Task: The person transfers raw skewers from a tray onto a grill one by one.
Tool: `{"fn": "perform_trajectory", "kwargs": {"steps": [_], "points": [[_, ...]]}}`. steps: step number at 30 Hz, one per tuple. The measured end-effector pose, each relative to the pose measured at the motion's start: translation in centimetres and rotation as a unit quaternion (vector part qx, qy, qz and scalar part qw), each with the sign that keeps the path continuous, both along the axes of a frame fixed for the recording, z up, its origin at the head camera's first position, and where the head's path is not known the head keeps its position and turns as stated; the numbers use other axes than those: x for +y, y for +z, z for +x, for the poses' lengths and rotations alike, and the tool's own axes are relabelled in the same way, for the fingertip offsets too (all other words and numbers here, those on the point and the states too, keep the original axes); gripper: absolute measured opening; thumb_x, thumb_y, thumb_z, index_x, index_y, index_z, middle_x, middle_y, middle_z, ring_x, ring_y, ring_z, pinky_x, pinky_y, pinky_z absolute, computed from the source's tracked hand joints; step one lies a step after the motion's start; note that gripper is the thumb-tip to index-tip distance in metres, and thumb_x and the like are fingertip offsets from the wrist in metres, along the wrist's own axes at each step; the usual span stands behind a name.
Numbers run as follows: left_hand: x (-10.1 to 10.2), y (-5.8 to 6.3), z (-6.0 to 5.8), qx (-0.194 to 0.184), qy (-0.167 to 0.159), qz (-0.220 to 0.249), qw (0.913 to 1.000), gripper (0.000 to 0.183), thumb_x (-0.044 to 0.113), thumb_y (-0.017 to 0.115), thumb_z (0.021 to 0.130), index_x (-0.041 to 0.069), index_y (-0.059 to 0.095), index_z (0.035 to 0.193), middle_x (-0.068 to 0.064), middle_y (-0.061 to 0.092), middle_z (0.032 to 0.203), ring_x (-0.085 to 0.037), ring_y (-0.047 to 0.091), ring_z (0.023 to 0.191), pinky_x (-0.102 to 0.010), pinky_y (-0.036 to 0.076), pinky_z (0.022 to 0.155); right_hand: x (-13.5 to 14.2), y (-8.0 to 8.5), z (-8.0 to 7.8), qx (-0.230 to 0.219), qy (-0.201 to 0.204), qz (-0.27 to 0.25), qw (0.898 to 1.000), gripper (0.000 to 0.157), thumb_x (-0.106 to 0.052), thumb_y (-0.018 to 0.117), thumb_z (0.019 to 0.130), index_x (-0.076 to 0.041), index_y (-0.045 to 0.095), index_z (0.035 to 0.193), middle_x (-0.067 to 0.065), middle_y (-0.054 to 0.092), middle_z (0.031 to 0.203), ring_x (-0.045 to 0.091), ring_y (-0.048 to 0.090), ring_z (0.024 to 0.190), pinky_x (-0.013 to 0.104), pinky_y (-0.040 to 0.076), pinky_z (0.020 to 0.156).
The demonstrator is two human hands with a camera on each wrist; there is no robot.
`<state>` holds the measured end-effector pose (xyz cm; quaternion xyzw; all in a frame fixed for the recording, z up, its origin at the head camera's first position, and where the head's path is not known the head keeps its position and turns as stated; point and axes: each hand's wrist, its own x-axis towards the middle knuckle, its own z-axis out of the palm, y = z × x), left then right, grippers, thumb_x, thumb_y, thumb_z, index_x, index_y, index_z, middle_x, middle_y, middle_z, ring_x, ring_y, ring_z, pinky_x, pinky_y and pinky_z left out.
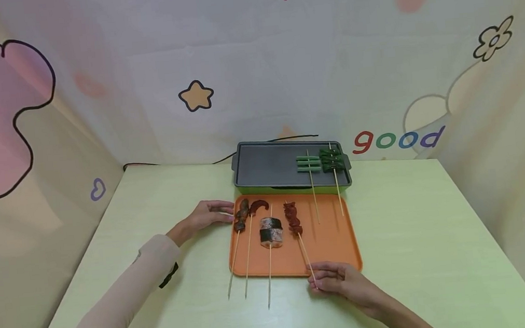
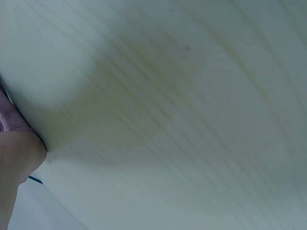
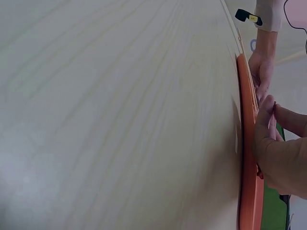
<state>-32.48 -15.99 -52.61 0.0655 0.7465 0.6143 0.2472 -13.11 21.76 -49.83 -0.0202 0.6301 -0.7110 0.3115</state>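
My right hand (image 1: 348,284) pinches the lower end of the stick of a dark red meat skewer (image 1: 293,218), whose meat is over the orange tray (image 1: 331,252). In the right wrist view the right hand (image 3: 283,148) shows thumb and fingertip together at the tray's near edge. My left hand (image 1: 206,216) reaches to the tray's upper left edge, fingers extended, fingertips right at the rim. Beside those fingertips lies a dark mushroom-like skewer (image 1: 241,217). Next to it are a curled reddish tentacle skewer (image 1: 259,205) and a black-and-white banded roll skewer (image 1: 271,233).
Behind the tray stands a grey griddle (image 1: 267,166) with a green base. On its right side lie a green bean-like skewer (image 1: 308,164) and a dark green leafy skewer (image 1: 331,160), their sticks projecting over the tray. A black cord (image 1: 140,164) runs along the back of the pale table (image 1: 403,224).
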Motion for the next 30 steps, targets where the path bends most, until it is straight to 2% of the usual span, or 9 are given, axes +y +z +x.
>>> {"fn": "perform_trajectory", "kwargs": {"steps": [5,12,18,22,27,30], "points": [[-0.2,0.1,0.2,0.004,0.0,-0.001,1.0,0.052,0.002,0.074,0.092,-0.004,0.058,0.141,-0.013,0.071,0.124,-0.005,0.072,0.092,-0.024,0.061,0.088,0.4,-0.1,0.1,0.009,0.002,0.001,1.0,0.061,-0.004,0.065,0.099,0.017,0.036,0.148,0.01,0.069,0.119,0.015,0.07,0.109,0.028,0.058,0.1],[-0.4,0.0,0.1,0.001,0.001,0.0,1.0,0.052,0.001,0.073,0.092,-0.004,0.057,0.141,-0.011,0.071,0.122,-0.005,0.072,0.091,-0.025,0.061,0.088,0.7,-0.3,0.2,0.014,0.007,0.018,1.0,0.059,-0.006,0.064,0.1,0.014,0.039,0.149,0.012,0.068,0.121,0.016,0.07,0.112,0.028,0.058,0.099],[-0.3,0.3,0.1,0.002,-0.006,0.011,0.9999,0.052,0.0,0.071,0.093,-0.007,0.055,0.142,-0.019,0.068,0.128,-0.005,0.072,0.09,-0.025,0.062,0.088,0.9,-0.1,0.4,0.021,0.015,0.01,1.0,0.059,-0.006,0.065,0.099,0.015,0.04,0.148,0.012,0.07,0.123,0.013,0.071,0.11,0.026,0.058,0.097],[-0.3,0.3,0.1,0.001,-0.007,0.014,0.9999,0.052,-0.001,0.07,0.094,-0.008,0.054,0.142,-0.023,0.066,0.133,-0.005,0.073,0.09,-0.025,0.062,0.088,0.6,0.2,0.5,0.044,0.021,0.005,0.999,0.058,-0.008,0.064,0.1,0.015,0.04,0.148,0.018,0.068,0.129,0.012,0.07,0.112,0.028,0.058,0.098],[-0.2,0.2,0.0,-0.003,-0.007,0.017,0.9998,0.051,-0.002,0.069,0.094,-0.007,0.055,0.142,-0.014,0.071,0.123,-0.007,0.074,0.091,-0.026,0.062,0.088,-0.1,0.3,0.4,0.078,0.016,0.017,0.997,0.057,-0.009,0.064,0.1,0.014,0.041,0.148,0.028,0.062,0.136,0.014,0.07,0.113,0.03,0.058,0.099],[-0.1,0.2,0.0,-0.003,-0.008,0.013,0.9999,0.05,-0.001,0.07,0.094,-0.006,0.056,0.142,-0.015,0.071,0.124,-0.007,0.074,0.092,-0.026,0.062,0.089,-0.8,0.3,0.2,0.102,0.008,0.022,0.995,0.058,-0.009,0.065,0.1,0.013,0.042,0.148,0.028,0.063,0.133,0.014,0.071,0.112,0.03,0.058,0.099]]}}
